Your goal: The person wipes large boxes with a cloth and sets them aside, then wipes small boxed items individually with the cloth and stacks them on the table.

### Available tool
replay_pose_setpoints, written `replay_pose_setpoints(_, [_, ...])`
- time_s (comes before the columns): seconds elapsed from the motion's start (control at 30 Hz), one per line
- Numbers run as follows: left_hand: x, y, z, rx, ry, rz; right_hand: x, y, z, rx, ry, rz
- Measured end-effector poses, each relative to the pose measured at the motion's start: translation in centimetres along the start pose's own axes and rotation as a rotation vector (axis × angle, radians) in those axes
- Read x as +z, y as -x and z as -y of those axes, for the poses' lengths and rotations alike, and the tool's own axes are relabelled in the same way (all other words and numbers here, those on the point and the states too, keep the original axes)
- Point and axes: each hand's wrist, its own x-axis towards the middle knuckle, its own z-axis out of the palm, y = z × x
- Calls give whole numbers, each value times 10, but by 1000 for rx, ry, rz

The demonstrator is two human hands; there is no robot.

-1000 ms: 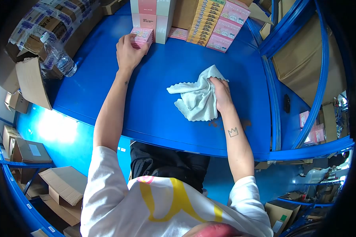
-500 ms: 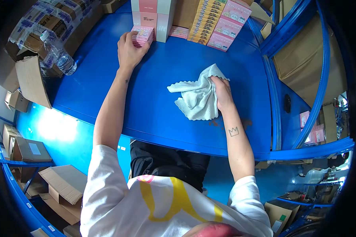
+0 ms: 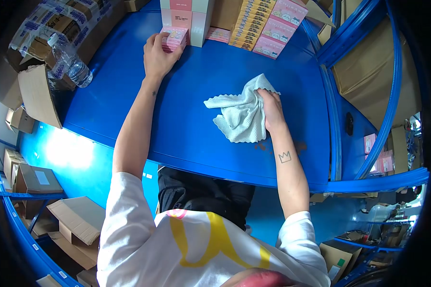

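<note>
My left hand [image 3: 160, 58] is closed around a short stack of small pink boxes [image 3: 175, 37] at the back of the blue shelf top [image 3: 187, 129]. The stack stands right against a tall white-and-pink box [image 3: 196, 24]. On the right, my right hand [image 3: 272, 109] presses on a crumpled pale green cloth [image 3: 242, 117], its fingers curled into the cloth's right side and partly hidden by the folds. Brown smudges [image 3: 299, 146] show on the blue surface near my right wrist.
Stacked pink and yellow boxes [image 3: 277, 28] stand at the back right. A clear water bottle [image 3: 76, 67] leans by a taped carton [image 3: 52, 28] at the left. Blue rack posts [image 3: 329, 124] rise on the right. Open cardboard boxes [image 3: 76, 220] sit lower left.
The view has shifted very slightly. Both hands keep their hold, the left on the small pink boxes and the right on the cloth, with hardly any movement.
</note>
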Motion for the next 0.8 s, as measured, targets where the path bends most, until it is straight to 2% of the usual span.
replay_pose_setpoints(0.27, [6,2,3,76,-26,-120,-1,-1,0,20,-2,19])
replay_pose_setpoints(0.37, [-7,6,-22,308,-87,-273,-1,-1,1,40,-4,31])
replay_pose_setpoints(0.43, [-12,12,-51,721,23,-253,-1,-1,2,52,-21,39])
replay_pose_setpoints(0.5, [15,33,-56,760,10,186,-4,-6,-3,31,-51,41])
replay_pose_setpoints(0.53, [34,31,-63,793,16,184,-5,-9,-5,15,-46,62])
replay_pose_setpoints(0.63, [69,32,-69,733,-13,395,-9,-10,-9,9,-21,103])
replay_pose_setpoints(0.77, [107,1,-78,471,-177,199,-9,-6,-3,13,-78,148])
replay_pose_setpoints(0.8, [116,-8,-79,494,-174,184,-7,-9,2,-12,-88,141])
